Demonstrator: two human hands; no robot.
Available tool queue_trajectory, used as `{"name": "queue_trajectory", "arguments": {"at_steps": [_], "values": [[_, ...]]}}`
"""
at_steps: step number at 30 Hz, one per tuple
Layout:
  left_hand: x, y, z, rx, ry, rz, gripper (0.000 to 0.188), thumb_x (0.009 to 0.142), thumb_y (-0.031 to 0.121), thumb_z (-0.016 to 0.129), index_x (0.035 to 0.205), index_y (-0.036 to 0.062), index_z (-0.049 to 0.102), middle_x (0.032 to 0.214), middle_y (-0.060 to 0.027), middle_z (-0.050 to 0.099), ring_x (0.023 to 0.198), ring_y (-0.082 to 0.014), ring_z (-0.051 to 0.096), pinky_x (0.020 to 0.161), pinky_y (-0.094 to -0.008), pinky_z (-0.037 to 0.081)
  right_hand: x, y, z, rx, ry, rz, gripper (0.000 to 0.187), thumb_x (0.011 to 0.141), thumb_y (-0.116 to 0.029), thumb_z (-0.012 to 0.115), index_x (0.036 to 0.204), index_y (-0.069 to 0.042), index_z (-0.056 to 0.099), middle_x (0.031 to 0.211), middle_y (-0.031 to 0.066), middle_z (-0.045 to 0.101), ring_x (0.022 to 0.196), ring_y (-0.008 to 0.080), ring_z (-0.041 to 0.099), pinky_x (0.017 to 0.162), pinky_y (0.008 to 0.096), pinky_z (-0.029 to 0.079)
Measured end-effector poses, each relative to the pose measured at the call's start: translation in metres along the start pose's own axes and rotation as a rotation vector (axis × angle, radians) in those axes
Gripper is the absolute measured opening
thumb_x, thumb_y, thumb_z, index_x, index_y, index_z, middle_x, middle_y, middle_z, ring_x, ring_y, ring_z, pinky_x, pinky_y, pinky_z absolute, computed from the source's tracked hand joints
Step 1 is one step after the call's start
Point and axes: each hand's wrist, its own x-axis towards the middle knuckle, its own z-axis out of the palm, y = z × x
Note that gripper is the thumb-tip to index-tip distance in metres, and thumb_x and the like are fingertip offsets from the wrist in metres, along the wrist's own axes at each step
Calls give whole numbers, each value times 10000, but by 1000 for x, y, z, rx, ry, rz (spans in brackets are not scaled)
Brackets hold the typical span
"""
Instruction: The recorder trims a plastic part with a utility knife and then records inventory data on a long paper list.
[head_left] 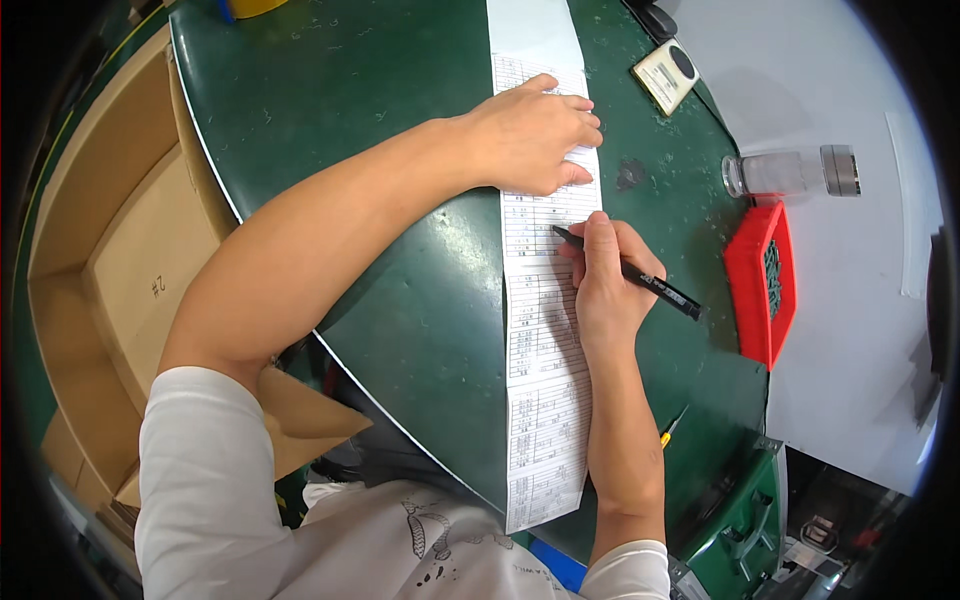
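Pen (662, 287) is in my right hand (612, 285), fingers closed round the barrel, thumb on top. Its tip points up & left over the sheet (548, 420), approx. mid-width; can't tell from this cam if it's touching. Pen's long axis slants across the sheet, whose own axis runs lengthwise away from the body. Right hand's nearest the tip; my left hand (535, 140) lies just beyond, palm down on the far part of the sheet, fingers spread, gripping nothing I can see.

Sheet's long & narrow, w/ printed rows, cross folds & a blank far end. It lies on the green table (330, 90), scuffed in spots, w/ bare space L of the sheet. On the R: red bin (748, 290) w/ small dark parts (773, 280), glass jar (785, 174) w/ metal cap, yellow-handled tool (668, 438) near the right forearm, & pale device (662, 80) toward the far R. Cardboard box (140, 230) stands open beyond the table's L edge, next to my left arm.
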Motion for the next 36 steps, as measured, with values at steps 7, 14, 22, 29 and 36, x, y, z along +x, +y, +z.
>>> {"name": "queue_trajectory", "arguments": {"at_steps": [7, 14, 22, 29, 36], "values": [[-2, -3, 3, -19, 52, 6, 414, 874, 319, 664, 1170, 32, 643, 1328, -121, 586, 1364, -245, 411, 1154, -457, 252, -5, -3, -7, 129, 82, 74, 291, 945, -155, 582, 754, 56, 644, 656, 70, 611, 503, 105, 560, 412, 218, 345], [1, -3, 2, -28, 42, 2, 418, 870, 309, 671, 1179, 29, 639, 1327, -127, 585, 1365, -247, 409, 1151, -459, 261, 1, -5, -15, 222, 83, 169, 281, 934, -157, 603, 750, 50, 646, 646, 68, 607, 500, 113, 564, 413, 216, 342], [1, -3, 4, 46, 77, 28, 385, 888, 299, 650, 1169, 36, 641, 1324, -134, 584, 1360, -252, 416, 1155, -491, 246, 0, -10, -14, 147, 46, 148, 308, 957, -181, 592, 773, 60, 647, 644, 79, 610, 508, 115, 577, 417, 215, 351], [0, 6, 5, 6, -3, 100, 378, 918, 325, 609, 1175, 49, 635, 1343, -130, 568, 1365, -245, 411, 1148, -511, 241, -1, 2, -11, 77, 42, 19, 334, 975, -210, 574, 791, 57, 656, 625, 85, 627, 466, 81, 479, 423, 214, 331], [0, 7, 5, 23, -21, 91, 383, 929, 325, 597, 1197, 53, 622, 1358, -120, 559, 1365, -240, 410, 1144, -505, 242, 0, 2, -12, 33, 5, -27, 336, 974, -219, 575, 793, 50, 664, 622, 78, 628, 464, 61, 441, 427, 211, 312]]}}
